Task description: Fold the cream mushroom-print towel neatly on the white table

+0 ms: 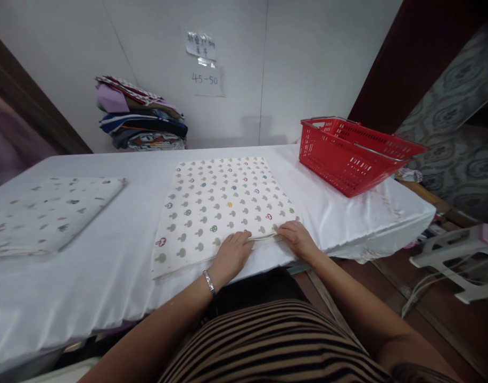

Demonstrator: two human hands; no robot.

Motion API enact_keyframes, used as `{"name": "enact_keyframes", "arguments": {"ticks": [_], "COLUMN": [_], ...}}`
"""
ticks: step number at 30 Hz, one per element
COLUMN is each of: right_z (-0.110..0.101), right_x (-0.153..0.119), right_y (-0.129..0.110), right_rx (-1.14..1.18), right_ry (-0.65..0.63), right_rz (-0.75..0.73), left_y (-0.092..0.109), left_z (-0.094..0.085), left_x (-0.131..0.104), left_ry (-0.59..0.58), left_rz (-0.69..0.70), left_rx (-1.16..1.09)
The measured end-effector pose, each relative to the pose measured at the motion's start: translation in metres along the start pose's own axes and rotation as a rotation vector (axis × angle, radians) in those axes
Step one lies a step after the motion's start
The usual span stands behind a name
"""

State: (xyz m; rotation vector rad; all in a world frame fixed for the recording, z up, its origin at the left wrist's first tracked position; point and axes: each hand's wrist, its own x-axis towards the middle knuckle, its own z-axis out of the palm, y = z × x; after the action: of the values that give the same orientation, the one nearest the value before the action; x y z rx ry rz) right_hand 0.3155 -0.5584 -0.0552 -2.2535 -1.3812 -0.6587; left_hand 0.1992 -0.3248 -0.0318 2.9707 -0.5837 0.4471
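Observation:
A folded cream cloth (223,186) with grey and coloured mushroom prints lies flat on the table in front of me. My left hand (232,256) is closed on its near edge, around the middle. At the near right corner, my right hand (298,240) grips the same edge, fingers on top and thumb out of sight. Between the two hands the cloth's layered edge lifts slightly. To the left lies another folded white cloth (48,210) with small scattered prints, apart from both hands.
The table wears a white satiny cover (120,276). A red plastic basket (347,159) stands at the back right. Folded fabrics form a stack (148,119) by the wall at the back left. Paper signs (206,80) hang on the wall. A white stool (459,255) is on the floor at right.

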Motion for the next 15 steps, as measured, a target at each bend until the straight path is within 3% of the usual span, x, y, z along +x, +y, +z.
{"name": "enact_keyframes", "arguments": {"ticks": [7, 15], "right_z": [0.001, 0.004], "right_x": [0.003, 0.006], "right_y": [-0.001, -0.003], "right_rx": [0.016, 0.036], "right_ry": [0.000, -0.051], "right_rz": [0.000, 0.041], "left_y": [0.001, -0.002], "left_z": [0.008, 0.011], "left_x": [0.008, 0.011], "left_ry": [-0.002, 0.061], "left_rz": [-0.008, -0.116], "left_rx": [0.024, -0.150]}}
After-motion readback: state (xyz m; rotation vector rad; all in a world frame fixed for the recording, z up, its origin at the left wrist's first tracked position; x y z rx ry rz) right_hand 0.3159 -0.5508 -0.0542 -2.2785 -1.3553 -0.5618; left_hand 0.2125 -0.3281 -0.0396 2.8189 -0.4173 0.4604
